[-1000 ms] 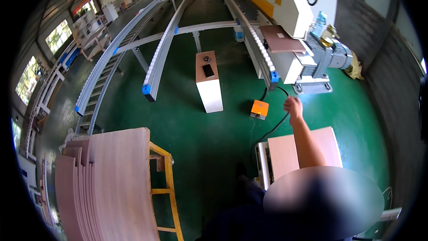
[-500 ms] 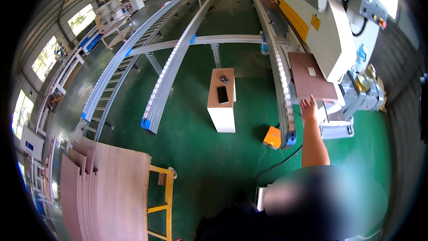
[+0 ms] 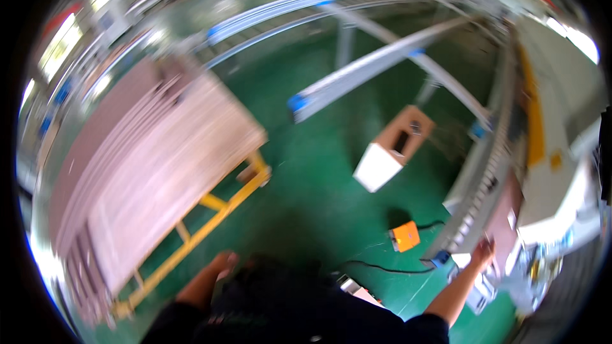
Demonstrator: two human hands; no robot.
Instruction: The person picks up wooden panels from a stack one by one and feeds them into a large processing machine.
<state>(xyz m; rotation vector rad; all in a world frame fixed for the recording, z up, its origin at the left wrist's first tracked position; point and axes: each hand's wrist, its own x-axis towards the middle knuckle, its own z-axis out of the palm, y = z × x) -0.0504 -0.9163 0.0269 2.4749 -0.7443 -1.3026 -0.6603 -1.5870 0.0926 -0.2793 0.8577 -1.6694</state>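
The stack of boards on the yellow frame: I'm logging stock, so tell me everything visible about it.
The stack of boards is made of thin, pale pinkish-brown sheets, wood-like, lying flat with edges fanned unevenly at the left. It rests on a yellow frame standing on the green floor. The left hand is near the frame's lower end; contact is unclear. The picture is motion-blurred.

Bright daylight, heavy motion blur, fisheye bending, perhaps window glare.

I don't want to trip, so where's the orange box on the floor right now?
In the head view, the orange box sits on the green floor, right of centre, just left of the right hand.
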